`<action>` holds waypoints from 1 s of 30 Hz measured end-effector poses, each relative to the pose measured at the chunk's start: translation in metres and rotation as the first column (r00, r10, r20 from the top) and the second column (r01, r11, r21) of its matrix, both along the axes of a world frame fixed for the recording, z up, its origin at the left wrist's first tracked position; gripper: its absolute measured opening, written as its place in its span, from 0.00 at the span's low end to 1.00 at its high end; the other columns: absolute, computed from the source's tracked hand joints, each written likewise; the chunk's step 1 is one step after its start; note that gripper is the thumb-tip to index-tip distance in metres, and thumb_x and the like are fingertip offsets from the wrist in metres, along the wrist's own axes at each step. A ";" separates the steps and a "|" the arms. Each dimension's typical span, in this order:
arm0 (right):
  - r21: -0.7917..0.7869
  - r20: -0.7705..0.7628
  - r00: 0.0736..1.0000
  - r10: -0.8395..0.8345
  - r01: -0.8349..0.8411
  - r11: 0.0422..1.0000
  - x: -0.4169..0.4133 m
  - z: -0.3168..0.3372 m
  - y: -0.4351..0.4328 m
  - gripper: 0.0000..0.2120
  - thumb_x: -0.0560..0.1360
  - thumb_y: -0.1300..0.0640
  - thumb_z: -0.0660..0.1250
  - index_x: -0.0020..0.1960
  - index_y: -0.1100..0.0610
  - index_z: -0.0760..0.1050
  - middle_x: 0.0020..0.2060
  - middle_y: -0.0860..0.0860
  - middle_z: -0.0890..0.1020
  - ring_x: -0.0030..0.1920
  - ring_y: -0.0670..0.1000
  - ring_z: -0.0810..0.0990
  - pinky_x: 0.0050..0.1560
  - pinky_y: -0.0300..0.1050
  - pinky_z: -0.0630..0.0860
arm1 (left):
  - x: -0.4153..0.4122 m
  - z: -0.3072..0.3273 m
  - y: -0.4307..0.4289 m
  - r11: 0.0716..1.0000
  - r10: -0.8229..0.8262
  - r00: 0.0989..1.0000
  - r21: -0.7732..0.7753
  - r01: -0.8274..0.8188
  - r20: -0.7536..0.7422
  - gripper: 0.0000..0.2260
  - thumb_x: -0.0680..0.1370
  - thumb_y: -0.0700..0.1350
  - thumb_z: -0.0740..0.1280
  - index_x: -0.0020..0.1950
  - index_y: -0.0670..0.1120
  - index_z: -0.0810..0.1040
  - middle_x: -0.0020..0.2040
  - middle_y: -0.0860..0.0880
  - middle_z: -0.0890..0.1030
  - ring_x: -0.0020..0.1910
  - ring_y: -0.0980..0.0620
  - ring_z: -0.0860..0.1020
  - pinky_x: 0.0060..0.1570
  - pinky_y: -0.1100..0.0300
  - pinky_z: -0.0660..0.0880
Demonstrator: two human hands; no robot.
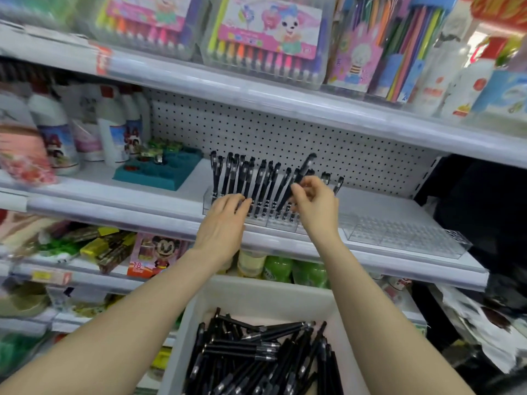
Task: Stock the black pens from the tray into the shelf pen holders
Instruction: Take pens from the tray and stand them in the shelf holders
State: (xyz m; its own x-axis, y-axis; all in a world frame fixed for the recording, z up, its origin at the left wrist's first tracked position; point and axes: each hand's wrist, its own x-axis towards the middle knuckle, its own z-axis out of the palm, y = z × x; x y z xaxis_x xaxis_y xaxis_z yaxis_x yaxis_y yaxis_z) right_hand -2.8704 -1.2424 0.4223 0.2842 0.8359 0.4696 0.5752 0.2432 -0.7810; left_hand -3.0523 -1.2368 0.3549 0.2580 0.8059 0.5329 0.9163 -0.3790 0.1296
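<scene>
Middle shelf, left: a teal foam block (159,170) stands well apart from the work and plays no part in it.

Left hand (225,220): fingers nearly straight, laid against the front left of the clear pen holder (273,225). It grips nothing and appears to steady the holder.

Standing pens (258,181): a row of black pens is seated in the holder, caps up, each leaning slightly right. The left and middle slots are filled.

Right hand (313,206): thumb and fingertips pinch one held pen (302,169) at mid-barrel. Its long axis runs from lower left to upper right, cap uppermost, with the lower end over the right part of the holder. Whether the tip has entered a slot cannot be determined.

Judgement: the right hand is the nearer to the open slots, which lie directly below and just right of it. The pen needs lowering along its own axis, brought nearer upright to match its neighbours.

Further right: an empty holder (407,238) sits on the same shelf, unfilled.

Below, between the forearms: the white tray (251,292) holds a loose heap of black pens (251,357). Considerable stock is outstanding.
</scene>
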 end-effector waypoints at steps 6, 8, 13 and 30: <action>0.043 0.031 0.998 -0.056 0.055 0.998 -0.014 0.002 0.030 0.08 0.80 0.54 0.65 0.54 0.57 0.78 0.42 0.51 0.83 0.37 0.44 0.83 0.42 0.45 0.83 | -0.002 -0.012 0.014 1.000 0.024 0.999 0.010 -0.024 -0.048 0.33 0.68 0.38 0.75 0.72 0.47 0.69 0.68 0.47 0.71 0.67 0.45 0.67 0.65 0.52 0.69; 0.022 0.039 0.998 -0.053 0.052 0.998 -0.017 -0.005 0.037 0.09 0.80 0.55 0.65 0.55 0.59 0.78 0.43 0.52 0.84 0.36 0.43 0.83 0.42 0.43 0.83 | -0.001 -0.013 0.016 0.999 0.034 0.999 0.009 -0.034 -0.037 0.34 0.67 0.38 0.76 0.72 0.48 0.69 0.67 0.48 0.72 0.66 0.46 0.68 0.64 0.53 0.70; -0.065 0.221 0.974 -0.043 0.059 0.996 -0.022 -0.020 0.045 0.11 0.79 0.53 0.66 0.54 0.59 0.80 0.42 0.52 0.84 0.41 0.50 0.82 0.45 0.47 0.79 | 0.000 -0.017 0.018 0.999 0.028 1.000 0.017 -0.027 -0.009 0.33 0.68 0.38 0.75 0.71 0.47 0.69 0.66 0.47 0.72 0.65 0.45 0.68 0.62 0.52 0.71; -0.047 0.284 0.959 -0.015 0.030 0.998 -0.017 -0.027 0.021 0.08 0.77 0.57 0.68 0.54 0.57 0.81 0.40 0.47 0.81 0.42 0.46 0.79 0.48 0.42 0.77 | 0.004 -0.014 0.011 1.000 -0.003 0.999 0.000 0.003 0.041 0.32 0.73 0.36 0.70 0.75 0.45 0.63 0.73 0.46 0.65 0.73 0.45 0.61 0.72 0.53 0.61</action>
